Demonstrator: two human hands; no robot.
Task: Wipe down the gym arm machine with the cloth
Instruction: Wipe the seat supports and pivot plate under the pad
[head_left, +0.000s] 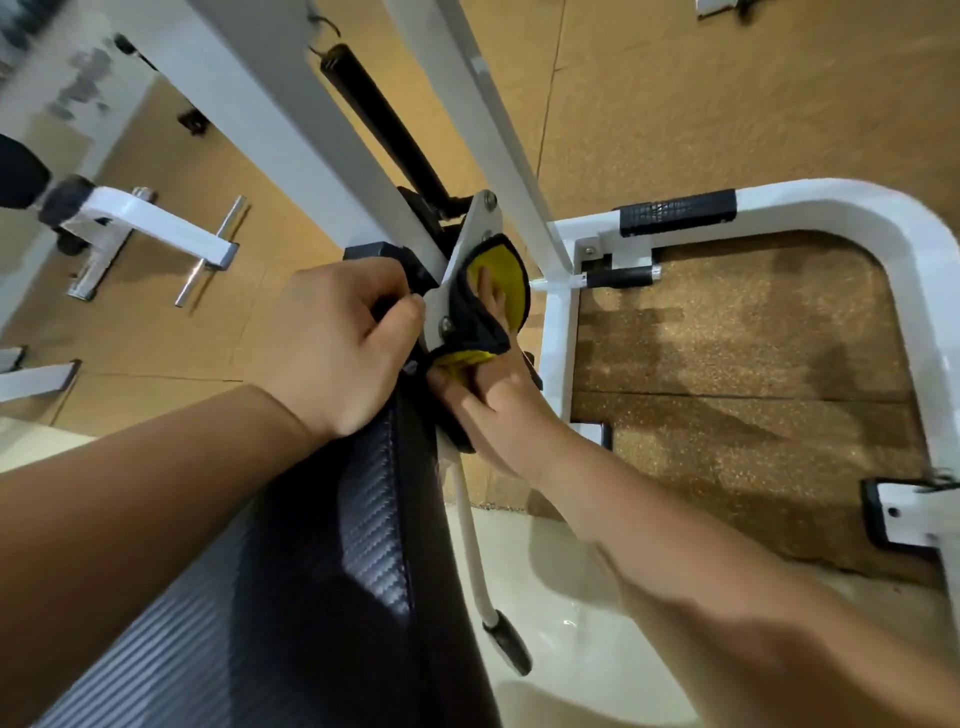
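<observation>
I look down at the gym arm machine, its white frame (291, 130) slanting across the view above a black padded rest (332, 545). A white bracket plate (462, 260) with bolts sits where the bars meet. My right hand (493, 395) holds a yellow cloth with black edging (498, 275) against the right side of that plate, fingers wrapped in the cloth. My left hand (337, 338) grips the left edge of the plate and the black part behind it, fingers curled.
A white tubular base (883, 223) with a black foot grip (678, 212) frames brown rubber flooring on the right. A thin white lever with a black handle (506, 642) hangs below the hands. Another white machine arm with chrome pegs (156, 228) stands to the left.
</observation>
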